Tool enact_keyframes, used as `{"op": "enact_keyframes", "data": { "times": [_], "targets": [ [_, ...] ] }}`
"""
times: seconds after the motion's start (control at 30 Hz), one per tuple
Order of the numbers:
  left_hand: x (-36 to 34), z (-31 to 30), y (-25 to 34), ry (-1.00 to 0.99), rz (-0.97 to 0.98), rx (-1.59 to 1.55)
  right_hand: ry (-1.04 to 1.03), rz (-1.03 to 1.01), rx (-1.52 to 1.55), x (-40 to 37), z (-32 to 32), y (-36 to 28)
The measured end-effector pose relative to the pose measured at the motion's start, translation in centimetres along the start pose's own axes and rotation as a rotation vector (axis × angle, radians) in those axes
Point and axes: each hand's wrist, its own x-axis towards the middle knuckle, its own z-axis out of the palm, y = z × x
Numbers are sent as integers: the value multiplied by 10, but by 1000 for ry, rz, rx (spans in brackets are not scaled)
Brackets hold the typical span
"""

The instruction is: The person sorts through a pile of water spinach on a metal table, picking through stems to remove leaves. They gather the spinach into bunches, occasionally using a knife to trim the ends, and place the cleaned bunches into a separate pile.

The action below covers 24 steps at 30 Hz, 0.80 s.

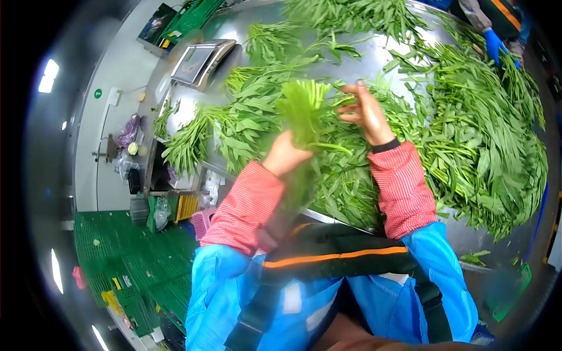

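Observation:
My left hand (287,153) is closed around a bunch of water spinach (304,105), its cut stem ends pointing up and away from me. The bunch is blurred, and its leaves hang down toward my apron. Just right of the stem ends, my right hand (370,114) is raised with fingers apart and nothing in it. Beneath both hands, loose leafy greens (345,187) cover the near part of the metal table (360,61).
A weighing scale (202,63) stands at the table's left. Greens in bunches (196,134) lie near it, and a large pile (480,146) fills the right side. A co-worker's blue-gloved hand (495,47) touches the pile at upper right. Green crates (126,251) sit at lower left.

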Motion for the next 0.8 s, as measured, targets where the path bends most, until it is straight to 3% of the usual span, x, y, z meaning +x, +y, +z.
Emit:
{"op": "enact_keyframes", "data": {
  "times": [0.1, 0.17, 0.23, 0.3, 0.33, 0.43, 0.5, 0.57, 0.6, 0.67, 0.7, 0.77, 0.8],
  "targets": [
    [-6, -35, 3, -59, -28, -62, 73, -188, -105, -8, 1, -18],
    [-10, -43, 12, -119, -8, 3, 5, -474, -252, -20, 26, -23],
    [-7, -47, 12, -236, 29, 29, -49, -593, -792, -46, 55, -50],
    [-1, -52, 10, -393, 84, 13, -63, -867, -1225, -43, 69, -34],
    [-1, -55, 10, -422, 7, -76, -139, -802, -1274, -38, 72, -32],
    [-1, -69, 1, -472, 124, -329, -78, -334, -169, -30, 60, -38],
    [-4, -88, -13, -508, -6, -364, 34, -431, 159, -19, 35, -51],
    [-6, -101, -23, -492, 32, -480, 53, -488, 143, -24, 34, -56],
    [-6, -107, -25, -500, 13, -510, 208, -446, -66, -32, 50, -54],
    [-6, -116, -28, -520, -35, -568, 75, -313, -305, -44, 83, -37],
    [-5, -119, -30, -538, -27, -571, 49, -423, -582, -44, 105, -25],
    [0, -123, -33, -575, -6, -576, 55, -378, -1200, -52, 142, -22],
    [-2, -122, -30, -561, 2, -577, 80, -533, -1171, -42, 145, -3]
  ]
}}
